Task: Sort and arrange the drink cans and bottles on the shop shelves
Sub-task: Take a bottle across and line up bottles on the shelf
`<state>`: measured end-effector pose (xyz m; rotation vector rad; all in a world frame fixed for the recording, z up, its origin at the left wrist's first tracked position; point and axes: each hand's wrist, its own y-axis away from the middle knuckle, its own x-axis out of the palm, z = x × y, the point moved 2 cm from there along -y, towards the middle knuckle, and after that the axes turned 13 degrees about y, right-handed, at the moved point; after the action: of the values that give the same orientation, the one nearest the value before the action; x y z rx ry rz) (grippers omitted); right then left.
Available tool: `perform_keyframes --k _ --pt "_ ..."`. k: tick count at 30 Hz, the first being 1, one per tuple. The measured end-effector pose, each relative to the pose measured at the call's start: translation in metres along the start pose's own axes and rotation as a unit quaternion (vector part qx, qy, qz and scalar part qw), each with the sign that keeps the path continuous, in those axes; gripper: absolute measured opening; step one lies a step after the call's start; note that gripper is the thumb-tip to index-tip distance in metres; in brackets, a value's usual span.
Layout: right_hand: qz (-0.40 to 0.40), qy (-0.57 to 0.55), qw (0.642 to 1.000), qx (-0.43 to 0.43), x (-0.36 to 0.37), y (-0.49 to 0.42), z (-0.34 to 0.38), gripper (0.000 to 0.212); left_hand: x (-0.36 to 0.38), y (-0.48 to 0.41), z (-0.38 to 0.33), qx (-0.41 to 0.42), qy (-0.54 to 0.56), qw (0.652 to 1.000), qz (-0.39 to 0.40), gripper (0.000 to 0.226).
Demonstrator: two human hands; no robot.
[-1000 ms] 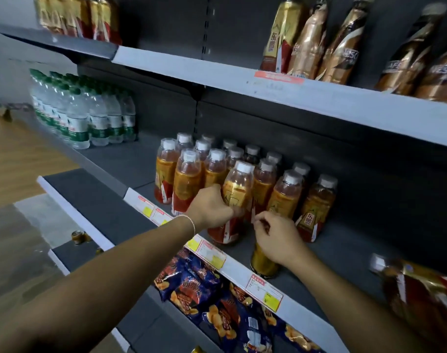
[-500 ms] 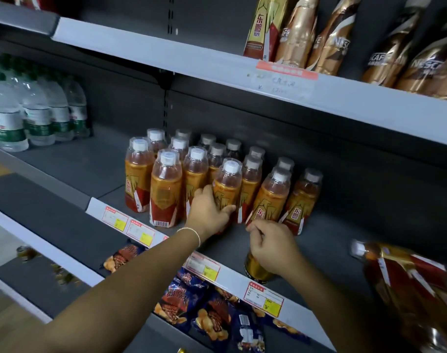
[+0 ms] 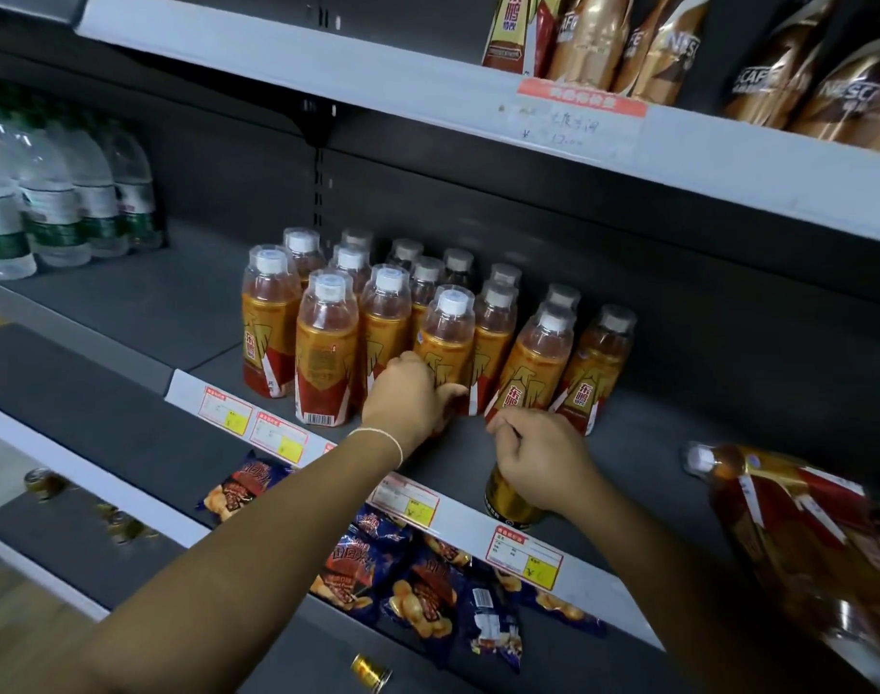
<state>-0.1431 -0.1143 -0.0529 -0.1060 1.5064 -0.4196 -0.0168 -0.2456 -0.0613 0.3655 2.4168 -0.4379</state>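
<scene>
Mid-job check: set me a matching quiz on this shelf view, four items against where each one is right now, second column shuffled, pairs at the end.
Column one
1. gold can
2. front orange bottle
3. water bottles
4. snack bags

Column two
A. lying on the lower shelf
B. gripped by the left hand
C. at the left end of the middle shelf
D. gripped from above by the right hand, near the front edge

Pairs: 1-D, 2-B, 3-C, 4-A

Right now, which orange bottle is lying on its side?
The big bottle at the far right, white cap pointing left; the clustered bottles all stand upright.
</scene>
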Motion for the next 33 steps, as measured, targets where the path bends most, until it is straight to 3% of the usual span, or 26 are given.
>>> perform_keyframes --k 3,5,9,13,18,23,29,33 --pt "0.024 0.018 1.0 0.0 0.0 0.0 -0.001 0.027 0.006 0.021 0.005 0.02 -0.018 1.0 0.011 0.054" --pt "0.052 0.034 0.998 -0.003 0.001 -0.003 -0.002 0.029 0.012 0.042 0.01 0.078 -0.095 0.992 -0.009 0.051" --pt "0.115 0.065 0.991 -0.004 0.005 -0.009 -0.005 0.034 0.025 0.069 0.014 0.127 -0.178 0.975 0.033 0.06" --pt "0.134 0.029 0.99 0.02 0.006 -0.009 -0.006 0.044 0.035 0.08 0.01 0.154 -0.088 0.978 0.109 0.041" --pt "0.08 -0.11 0.987 0.085 0.0 -0.006 -0.01 0.045 0.054 0.084 -0.003 0.152 0.098 0.965 0.193 0.039" --pt "0.073 -0.251 0.951 0.167 -0.012 -0.006 -0.024 0.045 0.065 0.083 -0.02 0.118 0.156 0.963 0.184 0.065" --pt "0.081 -0.062 0.99 0.097 -0.042 0.029 -0.061 0.035 0.07 0.082 -0.038 0.08 0.155 0.973 0.149 0.071" --pt "0.079 0.077 0.991 0.07 -0.074 0.062 -0.093 0.044 0.076 0.088 -0.069 0.08 0.167 0.975 0.125 0.056"
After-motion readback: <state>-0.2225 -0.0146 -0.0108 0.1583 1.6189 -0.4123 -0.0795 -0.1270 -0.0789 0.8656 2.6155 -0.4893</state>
